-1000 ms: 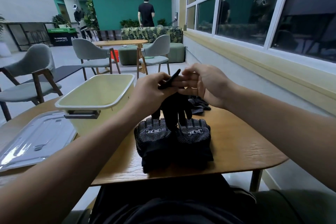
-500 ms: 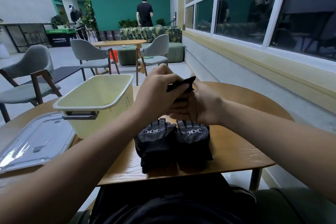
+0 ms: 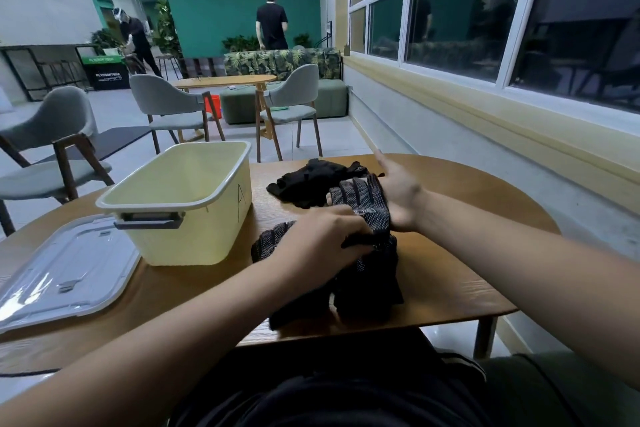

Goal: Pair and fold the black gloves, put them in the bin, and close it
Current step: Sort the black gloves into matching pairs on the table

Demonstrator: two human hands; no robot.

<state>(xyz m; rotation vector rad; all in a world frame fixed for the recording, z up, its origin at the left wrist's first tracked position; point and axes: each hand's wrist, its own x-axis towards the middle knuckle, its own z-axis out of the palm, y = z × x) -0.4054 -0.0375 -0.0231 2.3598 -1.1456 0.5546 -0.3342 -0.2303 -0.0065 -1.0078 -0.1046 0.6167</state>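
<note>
A black glove with white grip dots [image 3: 363,196] lies flat against the palm of my right hand [image 3: 401,198], whose fingers are straight and point away from me. My left hand [image 3: 322,243] grips the cuff end of that glove just above the table. Below both hands sit two folded black gloves [image 3: 367,288] side by side near the table's front edge, partly hidden by my left hand. A loose heap of more black gloves [image 3: 311,178] lies further back. The pale yellow bin [image 3: 239,166] stands open to the left, and its clear lid [image 3: 65,270] lies flat beside it.
The round wooden table [image 3: 467,270] ends close behind the folded gloves. A window wall runs along the right. Grey chairs [image 3: 52,135], another table and two people stand further back in the room.
Both hands have come down from chest height to just above the table. The glove held between them is now spread on my right palm, and the loose heap behind has come into view.
</note>
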